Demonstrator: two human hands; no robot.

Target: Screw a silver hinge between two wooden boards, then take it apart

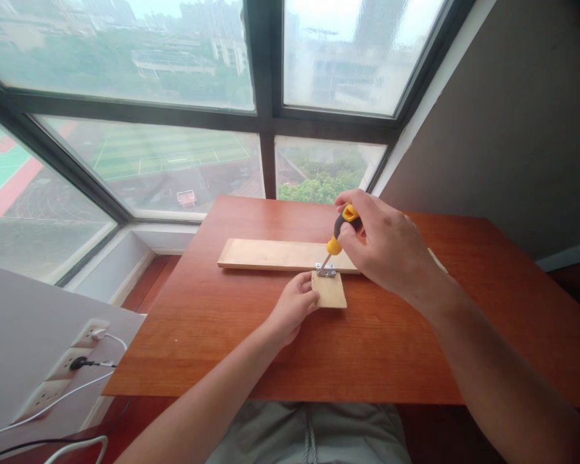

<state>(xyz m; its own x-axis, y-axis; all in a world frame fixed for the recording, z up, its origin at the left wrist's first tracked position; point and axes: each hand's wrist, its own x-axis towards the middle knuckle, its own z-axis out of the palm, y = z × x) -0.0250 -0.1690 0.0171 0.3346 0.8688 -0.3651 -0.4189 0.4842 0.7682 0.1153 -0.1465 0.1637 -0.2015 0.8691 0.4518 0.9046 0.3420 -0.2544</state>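
Reddish table (183,361) beneath windows: screwdriver (334,247) working at a hinge (327,273)

The left hand (294,309) is pinching a small board (331,294) beside the plank (270,254); the right hand (386,241) is gripping the screwdriver, seemingly mid screw-turning. Continuing is probably calling for a steady tip.

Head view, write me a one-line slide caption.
The right hand holds a screwdriver at a hinge, the left hand holds the small board, and a long board lies behind.
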